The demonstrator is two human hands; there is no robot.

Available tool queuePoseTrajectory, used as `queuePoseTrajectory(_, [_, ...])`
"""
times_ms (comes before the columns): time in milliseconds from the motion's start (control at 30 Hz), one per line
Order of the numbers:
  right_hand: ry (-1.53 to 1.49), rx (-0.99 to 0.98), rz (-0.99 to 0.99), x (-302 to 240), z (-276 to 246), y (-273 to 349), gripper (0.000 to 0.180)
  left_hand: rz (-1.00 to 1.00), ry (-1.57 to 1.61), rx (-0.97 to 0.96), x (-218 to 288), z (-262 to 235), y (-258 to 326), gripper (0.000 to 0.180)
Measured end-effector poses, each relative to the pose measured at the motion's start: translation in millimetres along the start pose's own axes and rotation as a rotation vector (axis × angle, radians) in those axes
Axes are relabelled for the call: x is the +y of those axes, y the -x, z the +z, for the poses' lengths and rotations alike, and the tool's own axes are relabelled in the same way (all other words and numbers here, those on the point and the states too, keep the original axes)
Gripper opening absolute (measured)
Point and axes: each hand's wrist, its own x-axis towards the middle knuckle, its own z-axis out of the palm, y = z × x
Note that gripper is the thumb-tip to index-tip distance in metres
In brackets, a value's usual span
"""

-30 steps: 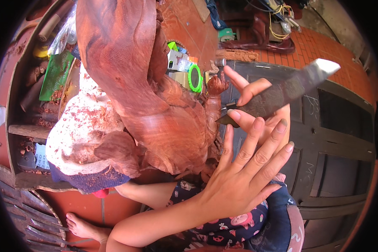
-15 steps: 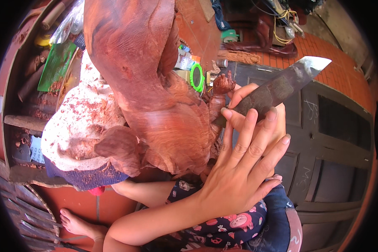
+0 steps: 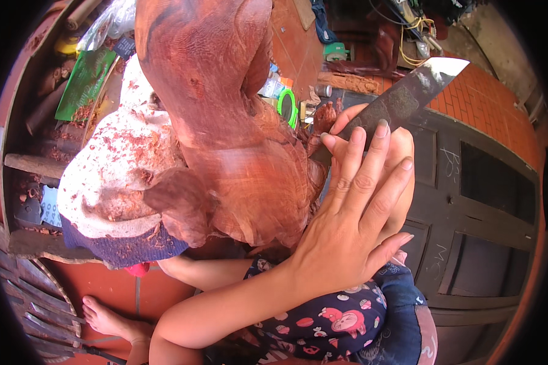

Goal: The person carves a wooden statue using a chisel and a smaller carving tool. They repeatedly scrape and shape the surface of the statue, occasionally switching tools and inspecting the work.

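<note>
A large, polished reddish-brown wood carving (image 3: 243, 176) fills the middle of the view, with a small carved, knobby piece (image 3: 327, 117) jutting from its right side. Just right of it, a wide dark steel blade with a bright ground tip (image 3: 402, 100) slants up to the right. My right hand (image 3: 403, 146), mostly hidden behind the left, is closed around this blade. Across the blade and over the right hand lies my left hand (image 3: 353, 207), back toward me, fingers stretched and spread. The blade's lower end reaches the carving's right edge, partly covered by fingers.
A white cloth cushion (image 3: 103, 176) strewn with shavings supports the carving on the left. Beyond it, a wooden bench holds a green sheet (image 3: 84, 85). Several metal tools (image 3: 42, 322) lie at lower left. Dark panelled doors (image 3: 469, 213) lie right; a green ring (image 3: 286, 108) is behind.
The blade and both hands have moved up and slightly left, closer along the carving's right side. The carving appears slightly farther right in the picture. The grip looks the same.
</note>
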Motion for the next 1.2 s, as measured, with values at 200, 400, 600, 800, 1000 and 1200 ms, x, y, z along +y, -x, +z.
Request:
queuePoseTrajectory(200, [0.019,-0.054,0.015,-7.0,0.1,-4.0,0.013,-0.005,0.043,0.034,8.1,3.2,6.7,0.087])
queuePoseTrajectory(400, [0.138,-0.091,-0.091,-3.0,0.4,-5.2,0.012,-0.016,0.065,0.072,14.6,2.7,8.1,0.09])
queuePoseTrajectory(600, [0.128,-0.092,-0.019,-8.5,1.7,-9.0,0.014,-0.004,0.025,0.089,6.9,0.6,1.7,0.094])
queuePoseTrajectory(800, [0.132,-0.064,0.146,-21.6,-2.8,-3.9,0.017,-0.017,0.029,0.088,14.7,4.5,-0.1,0.092])
queuePoseTrajectory(1000, [0.012,-0.004,0.129,-12.7,0.6,-4.5,0.012,-0.075,-0.067,-0.043,29.5,-4.0,13.1,0.089])
queuePoseTrajectory(1200, [-0.445,0.087,0.108,0.8,-23.9,14.6,0.024,-0.64,0.111,-0.248,50.5,-20.3,27.6,0.091])
